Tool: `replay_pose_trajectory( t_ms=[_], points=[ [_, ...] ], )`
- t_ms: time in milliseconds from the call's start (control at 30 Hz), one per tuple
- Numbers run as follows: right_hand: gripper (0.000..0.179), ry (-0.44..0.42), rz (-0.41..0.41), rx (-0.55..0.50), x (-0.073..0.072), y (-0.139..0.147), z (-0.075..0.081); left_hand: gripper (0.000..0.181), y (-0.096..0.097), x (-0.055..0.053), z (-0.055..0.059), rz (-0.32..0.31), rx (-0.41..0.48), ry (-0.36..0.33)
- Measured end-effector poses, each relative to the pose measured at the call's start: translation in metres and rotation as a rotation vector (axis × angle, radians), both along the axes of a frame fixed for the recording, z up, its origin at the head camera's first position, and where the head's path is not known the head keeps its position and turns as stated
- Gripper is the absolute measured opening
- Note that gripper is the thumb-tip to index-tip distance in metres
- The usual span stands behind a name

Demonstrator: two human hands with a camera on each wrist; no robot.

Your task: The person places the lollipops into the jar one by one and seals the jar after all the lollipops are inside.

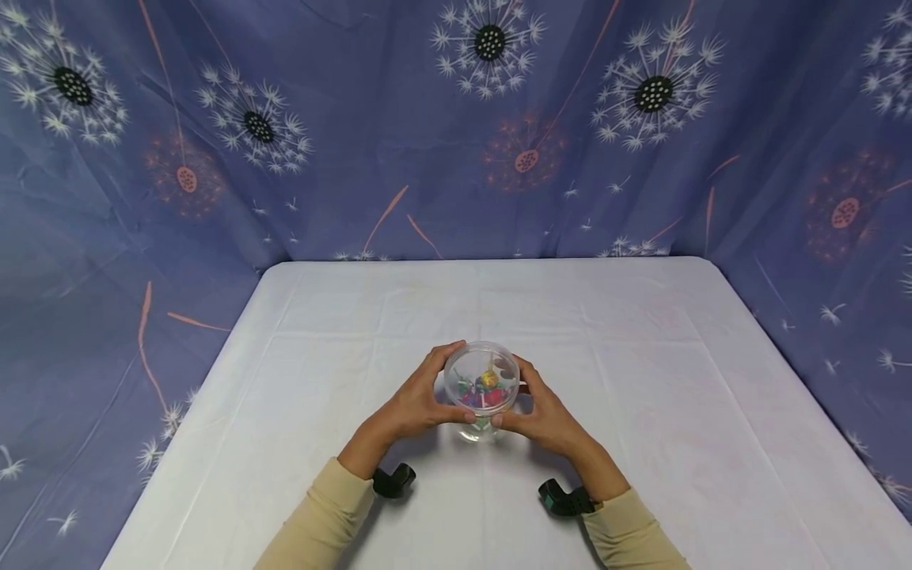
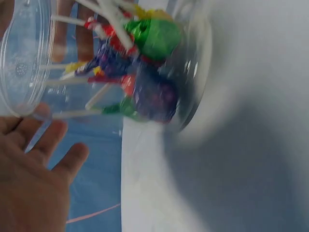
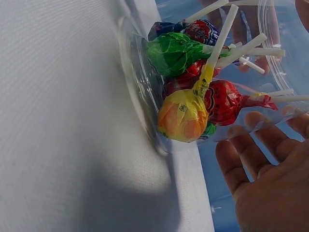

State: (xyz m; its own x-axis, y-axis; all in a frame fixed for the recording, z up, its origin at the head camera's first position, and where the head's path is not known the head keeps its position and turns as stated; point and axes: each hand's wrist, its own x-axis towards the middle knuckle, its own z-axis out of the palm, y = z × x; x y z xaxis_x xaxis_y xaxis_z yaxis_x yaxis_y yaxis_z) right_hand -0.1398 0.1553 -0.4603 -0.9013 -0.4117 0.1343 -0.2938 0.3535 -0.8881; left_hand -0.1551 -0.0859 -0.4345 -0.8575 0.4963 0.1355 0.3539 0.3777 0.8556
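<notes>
A clear round jar [image 1: 479,434] with a clear lid [image 1: 466,366] is held between both hands near the middle of the table. My left hand [image 1: 413,405] grips its left side, thumb in front near the rim. On the opposite side my right hand [image 1: 545,413] grips it the same way. Wrapped lollipops with white sticks lie inside: a green one [image 2: 154,38] and a purple one [image 2: 154,94] in the left wrist view, a yellow one [image 3: 183,116] and a red one [image 3: 224,101] in the right wrist view. Whether the jar's base touches the cloth, I cannot tell.
A white cloth [image 1: 356,317] covers the table, with faint fold lines. Blue curtains [image 1: 399,142] printed with dandelions hang behind it and at both sides. Dark wrist cameras [image 1: 563,499] are strapped to both wrists, close above the tabletop.
</notes>
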Motion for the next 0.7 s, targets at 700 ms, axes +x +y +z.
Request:
replay_pose_trajectory(
  t_ms=[700],
  points=[
    [0.087, -0.026, -0.009, 0.004, 0.0, 0.0, 0.002, 0.1, -0.011, -0.02, 0.013, -0.172, -0.065, -0.084]
  ],
)
